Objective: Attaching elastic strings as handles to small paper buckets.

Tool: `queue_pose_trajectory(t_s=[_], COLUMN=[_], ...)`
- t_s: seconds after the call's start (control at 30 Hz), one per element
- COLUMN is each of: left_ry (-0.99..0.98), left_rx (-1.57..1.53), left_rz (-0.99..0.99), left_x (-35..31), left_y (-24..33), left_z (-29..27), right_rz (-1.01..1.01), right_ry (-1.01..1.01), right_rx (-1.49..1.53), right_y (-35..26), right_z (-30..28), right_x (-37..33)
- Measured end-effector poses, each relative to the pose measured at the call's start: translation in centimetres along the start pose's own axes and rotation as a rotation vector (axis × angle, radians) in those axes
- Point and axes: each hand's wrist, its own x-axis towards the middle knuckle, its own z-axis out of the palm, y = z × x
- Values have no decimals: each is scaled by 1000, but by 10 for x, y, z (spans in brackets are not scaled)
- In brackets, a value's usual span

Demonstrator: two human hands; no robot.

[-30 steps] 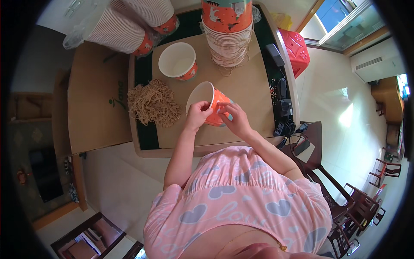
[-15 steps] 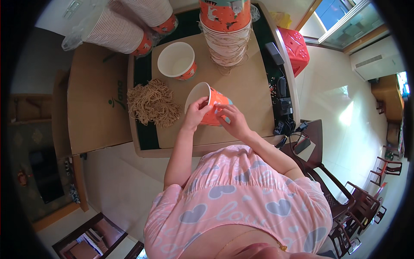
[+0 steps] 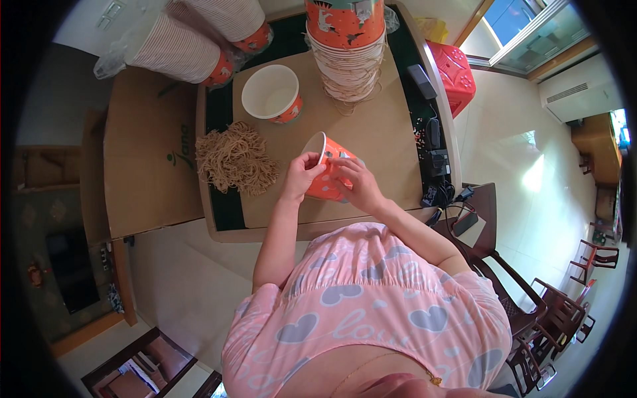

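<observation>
An orange patterned paper bucket is held tilted on its side above the near part of the table, its white rim facing left. My left hand grips it by the rim, thumb outside. My right hand is at the bucket's printed wall, fingertips pinched together close to the rim; whatever they hold is too small to make out. Left of my hands lies a tangled heap of tan string. Beyond it a second paper bucket stands upright with its open mouth up.
A tall stack of nested buckets with loose string loops stands at the far side. Bagged bucket stacks lie at the far left, beside a cardboard box. Black adapters and cables line the table's right edge, near a red stool.
The bucket has turned in my hands, so its mouth shows less and its rim has shifted right. Both hands stay in nearly the same place.
</observation>
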Motion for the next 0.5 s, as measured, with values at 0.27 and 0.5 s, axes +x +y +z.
queue_pose_trajectory(t_s=[0.27,0.5], left_ry=[117,185], left_rx=[290,397], left_rz=[27,119], left_x=[-4,0], left_y=[6,-3], left_z=[12,16], right_rz=[-51,7], right_ry=[39,25], right_rx=[22,107], right_y=[-4,-2], right_z=[4,3], right_x=[-2,-3])
